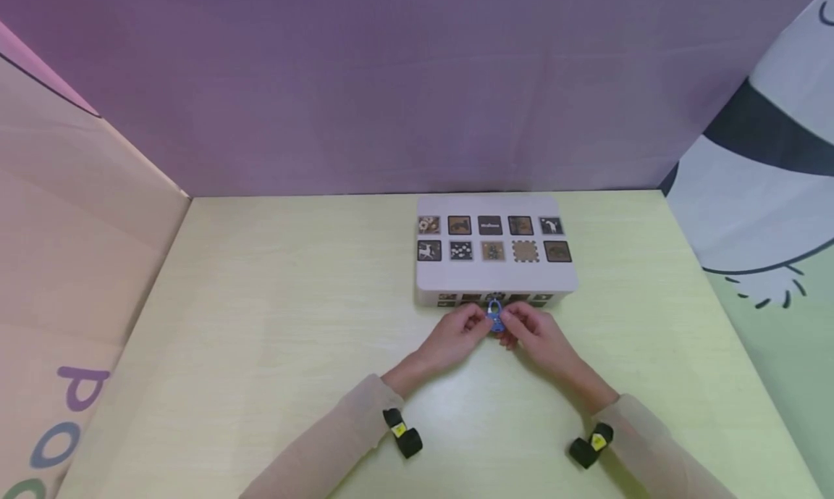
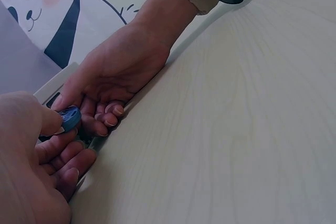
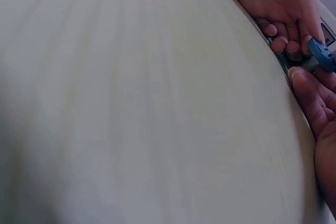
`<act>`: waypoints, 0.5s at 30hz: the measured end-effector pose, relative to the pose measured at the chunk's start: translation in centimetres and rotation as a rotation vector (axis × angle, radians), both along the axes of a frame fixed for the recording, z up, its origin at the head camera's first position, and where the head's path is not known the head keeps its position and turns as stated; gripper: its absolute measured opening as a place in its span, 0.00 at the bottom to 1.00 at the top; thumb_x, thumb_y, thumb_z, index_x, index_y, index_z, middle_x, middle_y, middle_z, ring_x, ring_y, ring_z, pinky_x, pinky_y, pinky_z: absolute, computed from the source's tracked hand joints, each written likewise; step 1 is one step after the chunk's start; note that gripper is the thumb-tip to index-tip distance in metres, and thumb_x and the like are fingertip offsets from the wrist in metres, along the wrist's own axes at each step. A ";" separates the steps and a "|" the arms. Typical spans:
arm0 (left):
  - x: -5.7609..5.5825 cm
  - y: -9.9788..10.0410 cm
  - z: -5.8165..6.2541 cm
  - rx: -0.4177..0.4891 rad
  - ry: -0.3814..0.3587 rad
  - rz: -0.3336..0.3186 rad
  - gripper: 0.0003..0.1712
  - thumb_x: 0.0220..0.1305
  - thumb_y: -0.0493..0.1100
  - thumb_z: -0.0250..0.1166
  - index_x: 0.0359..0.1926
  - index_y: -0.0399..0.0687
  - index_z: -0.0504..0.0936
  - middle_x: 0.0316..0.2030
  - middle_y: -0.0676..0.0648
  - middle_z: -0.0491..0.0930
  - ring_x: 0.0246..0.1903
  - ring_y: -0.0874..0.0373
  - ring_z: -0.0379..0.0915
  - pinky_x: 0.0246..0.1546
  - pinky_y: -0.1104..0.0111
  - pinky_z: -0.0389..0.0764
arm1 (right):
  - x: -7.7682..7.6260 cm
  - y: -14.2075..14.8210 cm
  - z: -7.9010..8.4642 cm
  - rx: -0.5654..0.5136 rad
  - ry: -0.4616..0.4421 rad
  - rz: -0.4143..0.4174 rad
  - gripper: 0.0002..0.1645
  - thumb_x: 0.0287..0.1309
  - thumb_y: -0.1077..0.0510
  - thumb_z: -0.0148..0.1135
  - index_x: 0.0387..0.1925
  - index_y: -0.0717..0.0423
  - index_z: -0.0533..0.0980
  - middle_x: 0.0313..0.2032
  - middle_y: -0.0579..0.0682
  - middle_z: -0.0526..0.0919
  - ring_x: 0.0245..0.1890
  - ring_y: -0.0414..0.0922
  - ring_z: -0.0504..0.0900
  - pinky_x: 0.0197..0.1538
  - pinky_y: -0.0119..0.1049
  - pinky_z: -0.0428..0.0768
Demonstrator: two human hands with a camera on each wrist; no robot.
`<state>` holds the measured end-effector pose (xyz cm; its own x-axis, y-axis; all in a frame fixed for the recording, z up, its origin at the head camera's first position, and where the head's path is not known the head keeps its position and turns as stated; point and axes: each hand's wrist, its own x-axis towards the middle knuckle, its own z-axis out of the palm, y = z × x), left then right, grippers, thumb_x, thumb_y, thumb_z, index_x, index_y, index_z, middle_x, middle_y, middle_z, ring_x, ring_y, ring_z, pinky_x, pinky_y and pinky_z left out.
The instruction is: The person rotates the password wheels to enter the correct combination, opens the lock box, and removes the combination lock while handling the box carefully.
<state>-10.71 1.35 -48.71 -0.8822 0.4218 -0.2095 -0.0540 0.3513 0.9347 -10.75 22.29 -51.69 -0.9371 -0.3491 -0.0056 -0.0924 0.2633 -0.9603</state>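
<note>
Plainly, the left hand [image 1: 455,337] and right hand [image 1: 544,343] pinch a blue, loop-topped padlock [image 1: 497,324] beside a pale, picture-dotted box [image 1: 491,274].

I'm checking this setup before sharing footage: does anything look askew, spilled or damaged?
Nothing stands out. The box sits flat on the table, with no dents or spills visible. The left hand and right hand hold the blue padlock at its front; I can't tell if it's locked.

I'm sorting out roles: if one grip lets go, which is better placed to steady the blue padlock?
Left, probably. In the left wrist view, the left grip has its thumb over the blue padlock and curled fingers beneath. The right grip also touches it, but its hold is partly hidden.
</note>
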 end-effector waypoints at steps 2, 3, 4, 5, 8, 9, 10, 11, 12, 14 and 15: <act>0.0 0.0 0.1 0.001 0.000 0.001 0.15 0.78 0.52 0.56 0.47 0.47 0.81 0.41 0.52 0.80 0.41 0.63 0.74 0.46 0.69 0.79 | 0.0 0.0 0.0 -0.004 0.004 0.001 0.12 0.78 0.63 0.51 0.45 0.70 0.76 0.32 0.61 0.83 0.28 0.41 0.82 0.34 0.35 0.85; 0.0 0.0 0.1 0.000 0.000 0.002 0.14 0.78 0.52 0.57 0.47 0.47 0.81 0.41 0.52 0.80 0.40 0.63 0.74 0.46 0.69 0.79 | 0.0 0.0 -0.1 -0.005 0.003 0.001 0.12 0.78 0.63 0.51 0.44 0.70 0.75 0.32 0.61 0.83 0.28 0.41 0.82 0.34 0.35 0.85; 0.1 0.0 0.0 -0.002 0.000 0.002 0.14 0.78 0.52 0.57 0.47 0.47 0.81 0.40 0.52 0.80 0.40 0.63 0.74 0.46 0.69 0.79 | 0.0 0.0 -0.1 -0.006 0.002 0.000 0.12 0.78 0.63 0.51 0.44 0.70 0.75 0.32 0.61 0.83 0.28 0.41 0.82 0.34 0.35 0.85; 0.1 0.0 0.0 -0.002 0.001 0.003 0.14 0.78 0.52 0.57 0.47 0.47 0.81 0.40 0.52 0.80 0.40 0.63 0.74 0.45 0.69 0.79 | 0.0 0.0 -0.1 -0.006 -0.002 -0.002 0.12 0.78 0.63 0.51 0.44 0.70 0.75 0.32 0.61 0.83 0.28 0.40 0.82 0.34 0.35 0.85; 0.0 0.0 0.0 0.000 0.000 0.003 0.14 0.78 0.52 0.57 0.46 0.47 0.80 0.40 0.52 0.80 0.40 0.63 0.74 0.45 0.69 0.78 | -0.1 -0.1 -0.1 -0.001 -0.015 -0.009 0.12 0.78 0.62 0.51 0.43 0.70 0.75 0.32 0.60 0.83 0.28 0.40 0.82 0.34 0.35 0.85; 0.0 0.0 0.0 -0.002 0.000 0.002 0.14 0.78 0.52 0.56 0.47 0.47 0.80 0.40 0.52 0.80 0.40 0.63 0.74 0.45 0.69 0.78 | -0.1 -0.1 0.0 0.001 -0.020 -0.009 0.12 0.78 0.62 0.51 0.44 0.70 0.75 0.32 0.60 0.83 0.28 0.40 0.82 0.34 0.34 0.85; 0.0 0.0 0.0 -0.001 0.000 0.002 0.14 0.78 0.52 0.56 0.47 0.47 0.80 0.40 0.52 0.80 0.40 0.63 0.74 0.45 0.69 0.78 | -0.1 -0.1 -0.1 0.003 -0.022 -0.011 0.12 0.78 0.62 0.51 0.43 0.70 0.75 0.32 0.60 0.83 0.28 0.40 0.82 0.34 0.35 0.85; 0.0 0.0 0.0 0.000 -0.001 0.002 0.15 0.78 0.52 0.56 0.46 0.47 0.80 0.40 0.52 0.80 0.40 0.63 0.74 0.45 0.69 0.78 | -0.1 -0.1 -0.1 0.004 -0.024 -0.011 0.12 0.78 0.62 0.51 0.43 0.70 0.75 0.32 0.60 0.83 0.28 0.40 0.82 0.34 0.35 0.85; 0.0 0.0 0.0 0.001 -0.002 0.002 0.15 0.78 0.52 0.56 0.46 0.47 0.80 0.40 0.52 0.80 0.40 0.63 0.74 0.45 0.69 0.78 | -0.1 -0.1 0.0 0.005 -0.024 -0.012 0.12 0.78 0.62 0.51 0.43 0.70 0.75 0.32 0.60 0.83 0.28 0.40 0.82 0.34 0.35 0.85; 0.0 0.0 0.0 0.002 -0.002 0.002 0.15 0.78 0.53 0.56 0.47 0.47 0.80 0.40 0.52 0.80 0.40 0.63 0.74 0.45 0.69 0.78 | -0.1 -0.1 0.0 0.005 -0.023 -0.010 0.13 0.78 0.62 0.50 0.43 0.70 0.75 0.32 0.60 0.83 0.28 0.40 0.82 0.34 0.35 0.85; 0.0 0.0 0.0 0.001 -0.002 0.002 0.15 0.78 0.53 0.56 0.47 0.47 0.80 0.40 0.52 0.80 0.40 0.63 0.74 0.45 0.69 0.78 | -0.1 -0.1 0.0 0.005 -0.023 -0.010 0.13 0.78 0.62 0.50 0.43 0.70 0.75 0.32 0.60 0.83 0.28 0.40 0.82 0.34 0.35 0.85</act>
<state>-10.68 1.35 -48.67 -0.8824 0.4206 -0.2111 -0.0569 0.3500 0.9350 -10.84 22.14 -51.72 -0.9401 -0.3396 -0.0284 -0.0681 0.2686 -0.9608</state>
